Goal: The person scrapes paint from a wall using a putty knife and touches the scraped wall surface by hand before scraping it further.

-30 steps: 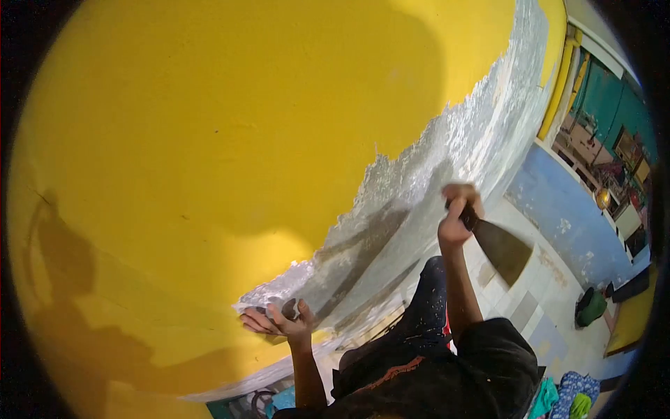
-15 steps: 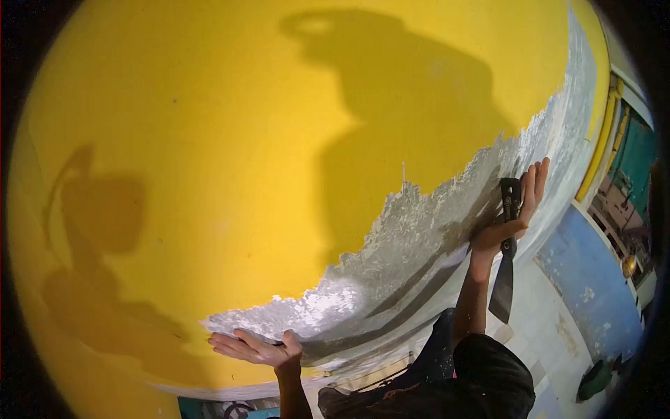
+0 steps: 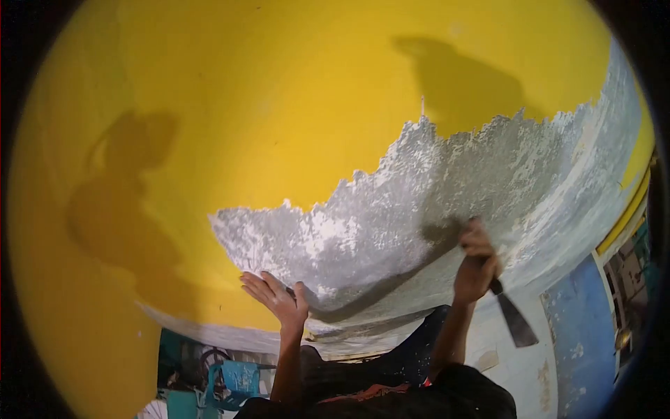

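Note:
My right hand (image 3: 477, 269) is closed round the dark handle of a scraper (image 3: 515, 320), its flat blade pointing down and to the right. It is raised in front of the yellow wall (image 3: 265, 126), over a large grey patch (image 3: 391, 202) where the yellow paint is gone and the edge is jagged. At the patch's lower left, my left hand (image 3: 280, 302) lies against the wall, fingers stretched out and thumb apart, holding nothing. Part of the scraper's handle is hidden by my right fingers.
A blue panel (image 3: 579, 342) stands at the lower right, with yellow pipes (image 3: 623, 222) and clutter beyond it. At the lower left a turquoise plastic chair (image 3: 237, 380) shows below the wall's edge. Shadows fall across the wall.
My right hand has gone from spread fingers, with the scraper under the thumb, to a closed grip on its handle. The view has shifted; my left hand stays open by the patch.

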Demonstrator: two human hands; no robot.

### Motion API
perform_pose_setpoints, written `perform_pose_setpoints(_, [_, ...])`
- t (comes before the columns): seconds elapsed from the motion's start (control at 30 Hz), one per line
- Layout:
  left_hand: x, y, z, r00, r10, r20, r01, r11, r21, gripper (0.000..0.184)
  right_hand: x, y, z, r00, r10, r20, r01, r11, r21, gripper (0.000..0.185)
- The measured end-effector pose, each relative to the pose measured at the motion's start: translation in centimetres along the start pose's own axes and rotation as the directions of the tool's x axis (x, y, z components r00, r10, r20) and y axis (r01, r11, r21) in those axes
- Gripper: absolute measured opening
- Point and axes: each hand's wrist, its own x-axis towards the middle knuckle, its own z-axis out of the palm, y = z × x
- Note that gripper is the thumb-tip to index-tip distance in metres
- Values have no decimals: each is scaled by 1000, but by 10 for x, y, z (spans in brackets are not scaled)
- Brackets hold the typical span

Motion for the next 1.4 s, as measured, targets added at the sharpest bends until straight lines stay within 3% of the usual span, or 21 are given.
perform_pose_setpoints(0.07, [-30, -4, 0, 983, -64, 169, 70, 997, -30, 77, -23, -6, 18, 984, 145, 102, -157, 979, 130, 48])
perform_pose_setpoints(0.13, [-50, 8, -13, 971, -109, 214, 117, 993, -29, 77, -56, -9, 30, 918, 312, 246, -358, 918, 171, 51])
perform_pose_setpoints(0.17, [-58, 13, -20, 929, -186, 319, 233, 966, -116, 78, -72, -17, 38, 813, 502, 294, -577, 758, 303, 49])
perform_pose_setpoints(0.23, [-74, 27, -30, 857, -287, 427, 417, 874, -249, 76, -96, -31, 44, 502, 728, 468, -865, 437, 248, 41])
perform_pose_setpoints(0.27, [-91, 30, -27, 860, -289, 421, 415, 876, -247, 76, -102, -36, 48, 504, 723, 473, -863, 437, 252, 41])
perform_pose_setpoints(0.33, [-124, 34, -19, 891, -285, 353, 427, 789, -442, 60, -111, -45, 52, 375, 743, 555, -926, 277, 255, 34])
perform_pose_setpoints(0.43, [-124, 49, -31, 698, -292, 654, 710, 397, -581, 30, -110, -56, 54, 343, 711, 614, -933, 179, 313, 36])
perform_pose_setpoints(0.47, [-115, 53, -33, 695, -293, 657, 714, 393, -579, 30, -107, -58, 54, 314, 704, 637, -936, 118, 330, 39])
perform_pose_setpoints(0.53, [-82, 63, -37, 697, 16, 716, 713, 84, -696, 34, -97, -61, 56, 253, 704, 663, -956, 78, 283, 43])
perform_pose_setpoints(0.6, [-36, 82, -43, 795, 93, 600, 600, 26, -799, 41, -89, -61, 67, 238, 689, 684, -959, 57, 277, 44])
perform_pose_setpoints(0.63, [-9, 95, -49, 785, 115, 609, 615, -32, -787, 45, -85, -65, 71, 186, 730, 657, -962, 0, 272, 45])
perform_pose_setpoints(0.7, [32, 118, -66, 781, 133, 610, 623, -98, -776, 50, -74, -81, 83, 181, 740, 648, -953, -31, 303, 44])
perform_pose_setpoints(0.77, [57, 133, -83, 604, 312, 733, 794, -316, -519, 49, -76, -88, 88, 138, 776, 616, -939, -96, 330, 42])
perform_pose_setpoints(0.8, [60, 134, -88, 622, 307, 720, 780, -324, -536, 49, -84, -91, 88, 165, 767, 621, -926, -96, 365, 40])
perform_pose_setpoints(0.87, [64, 134, -93, 543, 295, 786, 836, -104, -539, 48, -80, -103, 92, 263, 805, 531, -931, 69, 357, 39])
perform_pose_setpoints(0.93, [75, 142, -86, 593, 243, 767, 805, -175, -567, 47, -63, -102, 102, 289, 820, 494, -934, 130, 331, 37])
perform_pose_setpoints(1.03, [109, 144, -89, 660, 162, 733, 744, -273, -610, 47, -35, -96, 112, 283, 746, 603, -937, 80, 341, 31])
perform_pose_setpoints(1.2, [91, 143, -109, 607, 192, 771, 794, -191, -578, 48, -55, -121, 103, 294, 788, 540, -944, 149, 296, 38])
perform_pose_setpoints(1.27, [86, 145, -105, 571, 223, 790, 819, -210, -534, 49, -59, -126, 107, 365, 823, 434, -913, 226, 340, 46])
perform_pose_setpoints(1.33, [102, 142, -96, 562, 197, 804, 824, -216, -523, 49, -48, -115, 115, 350, 841, 413, -908, 197, 369, 36])
perform_pose_setpoints(1.4, [111, 142, -97, 625, 219, 750, 765, -365, -531, 48, -35, -117, 121, 302, 810, 503, -927, 127, 352, 31])
